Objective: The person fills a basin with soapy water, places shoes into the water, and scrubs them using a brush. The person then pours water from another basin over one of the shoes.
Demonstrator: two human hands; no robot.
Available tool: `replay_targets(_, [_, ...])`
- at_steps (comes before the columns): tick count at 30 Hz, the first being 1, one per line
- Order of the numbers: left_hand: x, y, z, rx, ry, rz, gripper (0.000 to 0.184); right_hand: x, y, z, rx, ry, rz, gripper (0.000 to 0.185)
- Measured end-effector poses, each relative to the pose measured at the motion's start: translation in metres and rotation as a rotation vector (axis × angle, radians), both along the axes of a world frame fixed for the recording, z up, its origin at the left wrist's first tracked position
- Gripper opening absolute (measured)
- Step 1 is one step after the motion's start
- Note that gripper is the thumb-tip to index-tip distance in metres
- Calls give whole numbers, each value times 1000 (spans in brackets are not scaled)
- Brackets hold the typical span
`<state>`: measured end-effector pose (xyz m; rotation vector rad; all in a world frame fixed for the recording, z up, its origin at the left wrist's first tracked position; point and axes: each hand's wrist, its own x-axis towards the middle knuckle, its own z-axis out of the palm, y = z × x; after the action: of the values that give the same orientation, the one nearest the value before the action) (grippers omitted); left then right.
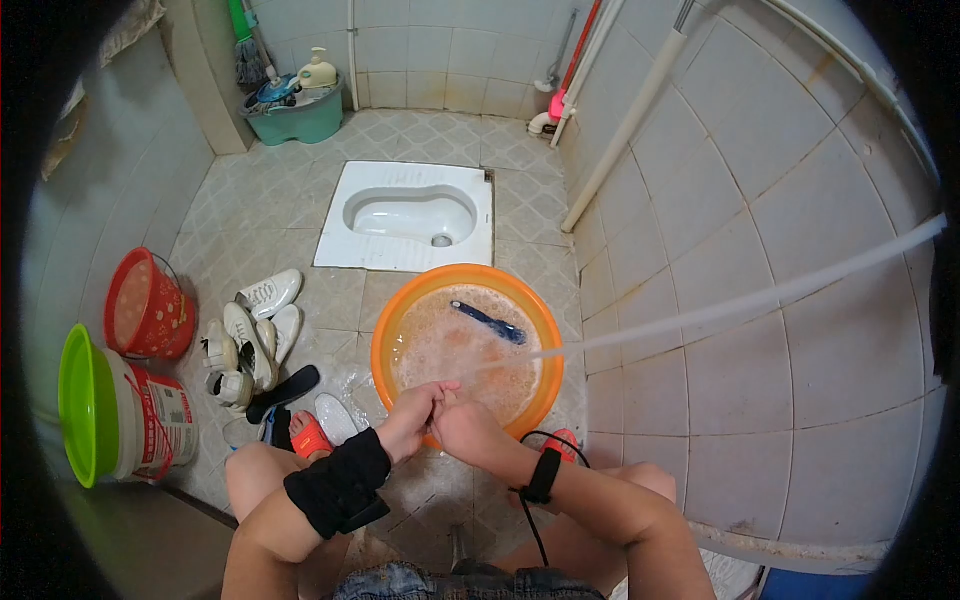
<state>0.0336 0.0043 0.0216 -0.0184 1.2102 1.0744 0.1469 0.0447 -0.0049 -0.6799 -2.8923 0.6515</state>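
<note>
My left hand (410, 414) and my right hand (466, 424) meet at the near rim of an orange basin (556, 350). Their fingers are closed and pressed together; whatever lies between them, if anything, is hidden. Foamy, cloudy water (430, 320) fills the basin. A dark blue brush (490, 322) floats there, beyond my hands. From the right edge, a pale, translucent stream (740, 305), apparently water, slants down into the basin close to my fingers. A black wrap (342, 482) covers my left wrist, and a black strap (542, 476) with a cable circles my right.
White shoes (262, 335) and a dark insole (284, 394) lie left of the basin. Beyond them stand a red bucket (160, 310) and a white bucket under a green basin (82, 405). A squat toilet (335, 215) lies ahead; a teal tub (295, 122) stands behind. A tiled wall (720, 250) rises right.
</note>
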Motion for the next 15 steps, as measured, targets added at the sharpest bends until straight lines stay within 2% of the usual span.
replay_targets(2, [2, 2, -4, -2, 19, 0, 32, 0, 1, -2, 68, 139, -8, 15])
replay_targets(5, [2, 1, -14, 13, 47, -10, 32, 2, 2, 10, -23, 141, 16, 14])
replay_targets(15, [-1, 0, -15, 54, 94, -116, 30, 3, 1, 3, -41, 207, 29, 14])
